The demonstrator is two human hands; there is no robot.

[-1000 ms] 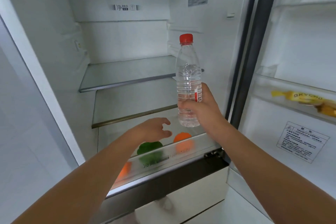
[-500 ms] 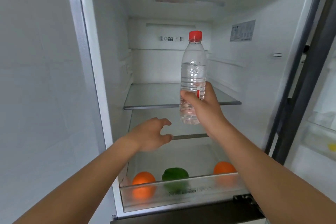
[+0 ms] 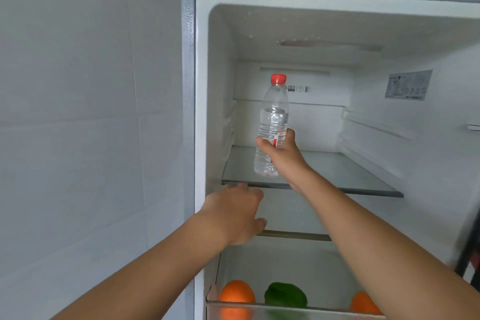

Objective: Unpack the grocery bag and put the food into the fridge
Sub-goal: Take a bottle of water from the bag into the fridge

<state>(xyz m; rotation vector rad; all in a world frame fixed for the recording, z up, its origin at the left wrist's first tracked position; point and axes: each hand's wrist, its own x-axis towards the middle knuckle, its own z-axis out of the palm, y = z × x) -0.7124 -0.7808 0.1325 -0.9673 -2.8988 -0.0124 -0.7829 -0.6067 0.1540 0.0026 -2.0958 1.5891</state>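
Grey tiled wall (image 3: 78, 112) filling the nine o'clock side, more of it in view than half a second ago. Next to it the fridge (image 3: 188, 86), door open, with its top edge now showing at twelve o'clock where earlier only the inside ceiling was seen.

Left hand (image 3: 233, 215) just below centre, toward seven o'clock, fingers loosely spread and thumb apart, gripping nothing. Raised since the earlier frame, with its knuckles now at the front edge of the top shelf (image 3: 350, 174); cannot tell whether touching that edge.

Down at six o'clock, an orange (image 3: 237, 292) inside the clear drawer (image 3: 285, 310), pushed to the very bottom of the frame compared with before.

At centre, the water bottle (image 3: 272, 122), red cap (image 3: 278, 78) uppermost, leaning slightly right. Carried deeper into the fridge than half a second ago, with its base low over the front of the top shelf; contact with the glass not clear.

Right hand (image 3: 281, 156) wrapped round the bottle's lower half, thumb on the left side, fingers curled behind the label.

Green vegetable (image 3: 285, 295) at six o'clock in the drawer, a second orange (image 3: 363, 302) at five o'clock, partly hidden behind the right forearm.

Printed sticker (image 3: 407, 84) on the inner side wall at two o'clock.
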